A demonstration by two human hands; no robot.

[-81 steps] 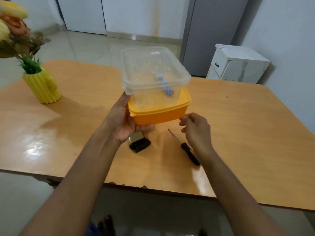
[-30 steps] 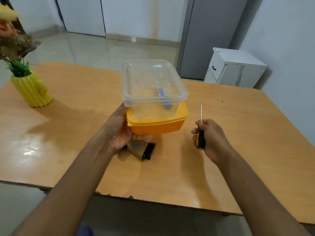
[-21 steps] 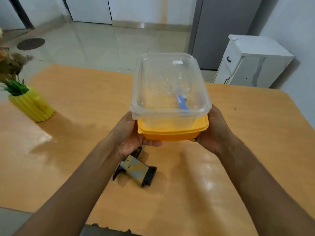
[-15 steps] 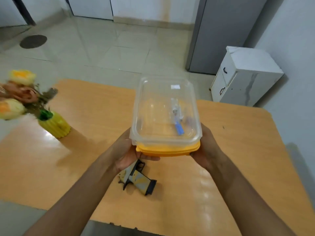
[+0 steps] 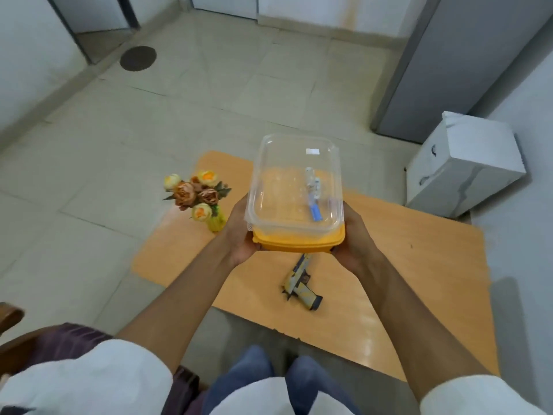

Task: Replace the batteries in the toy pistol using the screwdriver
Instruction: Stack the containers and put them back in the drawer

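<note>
I hold a clear plastic container (image 5: 284, 187) with an orange lid (image 5: 296, 242) on its underside, high above the table, upside down. My left hand (image 5: 239, 232) grips its left side and my right hand (image 5: 353, 238) its right side. Inside lie small batteries in blue and white wrapping (image 5: 313, 194). The toy pistol (image 5: 299, 283), yellow and grey camouflage with a black grip end, lies on the wooden table (image 5: 419, 265) below the container. The screwdriver is not visible; whether my right hand still holds it I cannot tell.
A yellow vase with artificial flowers (image 5: 199, 196) stands at the table's far left corner. A white cabinet (image 5: 466, 163) sits on the floor beyond the table's right side, next to a grey door. My knees show under the near table edge.
My right hand picked up the screwdriver from the table, then joined the left on the container. The view has risen and tilted down, so the table looks much smaller.
</note>
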